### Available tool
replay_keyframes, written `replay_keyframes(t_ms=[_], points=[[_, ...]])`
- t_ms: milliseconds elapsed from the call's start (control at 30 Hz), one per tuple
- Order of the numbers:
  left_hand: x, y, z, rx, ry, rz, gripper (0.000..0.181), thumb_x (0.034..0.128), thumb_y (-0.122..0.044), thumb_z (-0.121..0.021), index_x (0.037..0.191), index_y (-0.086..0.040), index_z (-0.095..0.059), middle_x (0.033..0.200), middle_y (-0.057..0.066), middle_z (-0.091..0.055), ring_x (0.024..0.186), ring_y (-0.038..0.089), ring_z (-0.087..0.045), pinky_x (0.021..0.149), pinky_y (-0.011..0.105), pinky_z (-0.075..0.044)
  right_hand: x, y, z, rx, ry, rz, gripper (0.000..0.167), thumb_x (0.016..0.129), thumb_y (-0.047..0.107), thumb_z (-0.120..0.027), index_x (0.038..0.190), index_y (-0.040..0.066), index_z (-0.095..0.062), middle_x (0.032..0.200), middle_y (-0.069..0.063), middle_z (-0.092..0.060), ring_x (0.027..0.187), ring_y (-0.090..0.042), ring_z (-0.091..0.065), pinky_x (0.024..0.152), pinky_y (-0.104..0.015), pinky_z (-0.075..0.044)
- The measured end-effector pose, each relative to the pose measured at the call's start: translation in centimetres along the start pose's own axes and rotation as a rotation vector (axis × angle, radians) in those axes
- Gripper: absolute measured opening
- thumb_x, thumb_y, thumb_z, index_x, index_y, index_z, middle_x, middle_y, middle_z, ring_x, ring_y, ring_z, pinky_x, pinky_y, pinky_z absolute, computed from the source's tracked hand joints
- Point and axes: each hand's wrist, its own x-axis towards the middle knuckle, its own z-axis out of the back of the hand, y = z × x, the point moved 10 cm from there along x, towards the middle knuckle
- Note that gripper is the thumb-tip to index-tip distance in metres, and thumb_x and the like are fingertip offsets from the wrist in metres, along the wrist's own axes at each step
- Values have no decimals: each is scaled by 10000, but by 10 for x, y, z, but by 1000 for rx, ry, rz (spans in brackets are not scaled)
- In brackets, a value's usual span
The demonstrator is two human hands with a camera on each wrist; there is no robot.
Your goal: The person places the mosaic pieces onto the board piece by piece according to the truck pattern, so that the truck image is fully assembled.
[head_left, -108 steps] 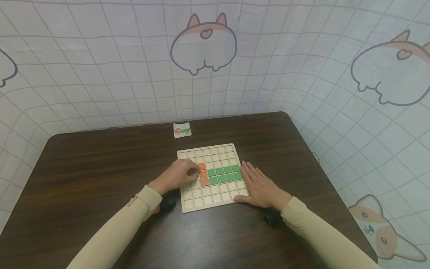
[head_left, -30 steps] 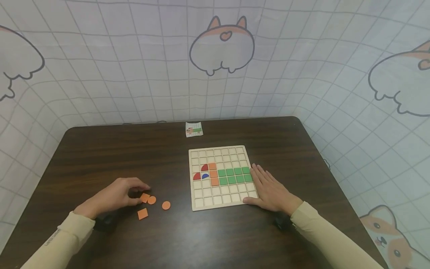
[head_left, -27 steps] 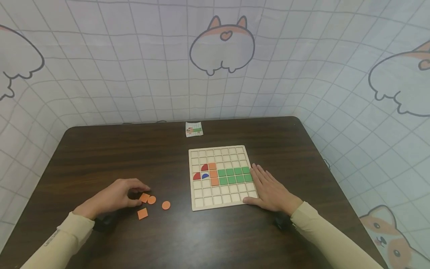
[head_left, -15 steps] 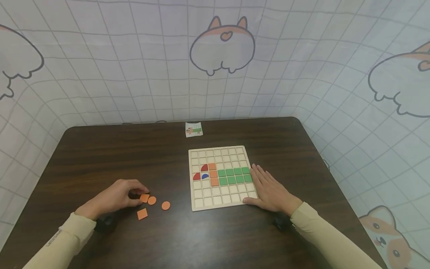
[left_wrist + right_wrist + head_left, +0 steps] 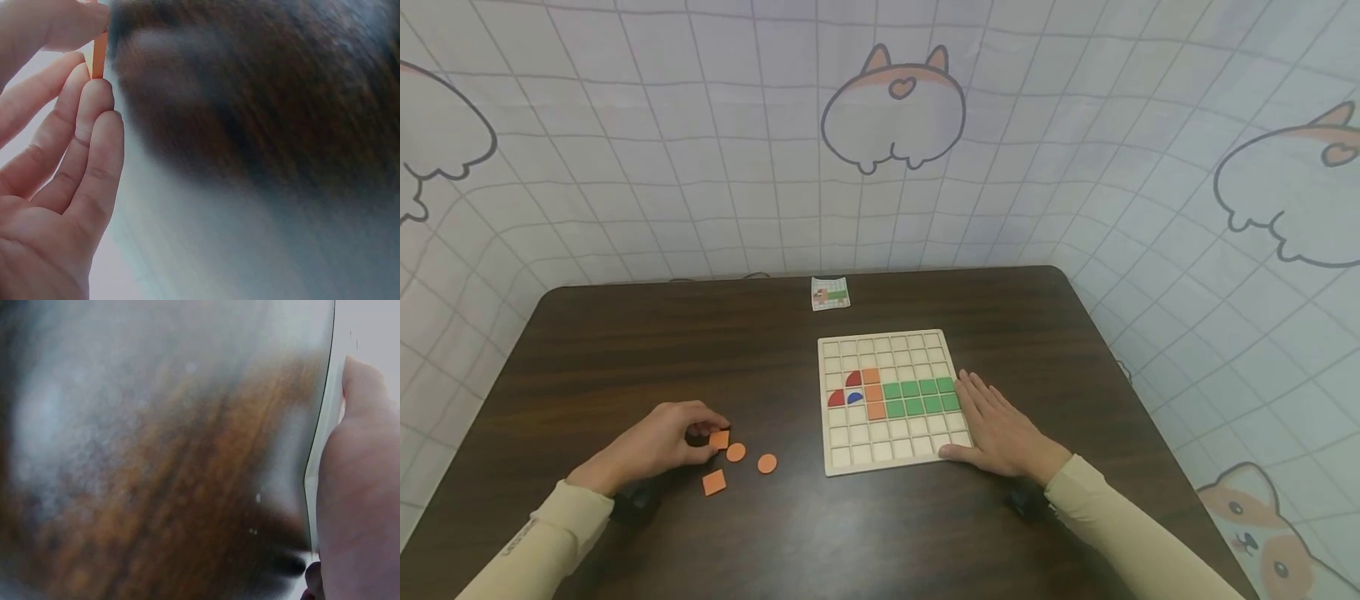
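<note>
My left hand [image 5: 662, 443] is at the left of the table, pinching an orange square tile [image 5: 719, 440] between thumb and fingertips. In the left wrist view the same tile [image 5: 99, 57] shows edge-on. Close by lie an orange round tile [image 5: 736, 452], another round tile [image 5: 767, 463] and a second orange square [image 5: 714, 482]. My right hand [image 5: 1003, 433] rests with straight fingers along the right edge of the wooden grid board [image 5: 880, 450]. Set in the board are green squares [image 5: 913, 408], orange squares [image 5: 872, 392], two red quarter-circles [image 5: 837, 398] and a blue half-circle [image 5: 855, 398].
A small printed card [image 5: 831, 294] with a coloured grid picture lies behind the board, near the far edge of the dark wooden table [image 5: 647, 333]. A white grid-patterned curtain [image 5: 715, 167] with corgi drawings surrounds the table.
My left hand has moved from the board's left side to the loose orange tiles, uncovering red and blue pieces. Lately the square at its fingertips has turned slightly. My right hand stays on the board's edge.
</note>
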Motion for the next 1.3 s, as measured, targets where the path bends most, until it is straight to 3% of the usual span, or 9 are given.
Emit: replay_keyframes(t_ms=[367, 967, 1300], points=[[4, 5, -2, 5, -17, 15, 288, 845, -156, -809, 1131, -152, -769, 1050, -54, -707, 903, 76, -644, 764, 264, -582, 0, 0, -5, -4, 1, 3, 1121, 927, 786, -488, 1648, -5, -152, 1740, -201, -137, 1628, -362, -165, 1290, -555, -271], [23, -16, 1, 6, -80, -44, 273, 864, -149, -764, 1135, -172, -756, 1052, -84, -704, 938, 98, -667, 793, 291, -583, 0, 1, -3, -8, 5, 2, 1114, 930, 785, -483, 1646, -5, -162, 1739, -202, -139, 1629, -363, -162, 1293, -547, -268], [37, -29, 2, -8, -74, -69, 281, 867, -154, -754, 1148, -163, -754, 1060, -81, -697, 927, 90, -643, 789, 275, -568, 0, 1, 2, -13, 0, -1, 1116, 930, 788, -480, 1645, -9, -165, 1739, -204, -138, 1630, -364, -159, 1296, -543, -264]])
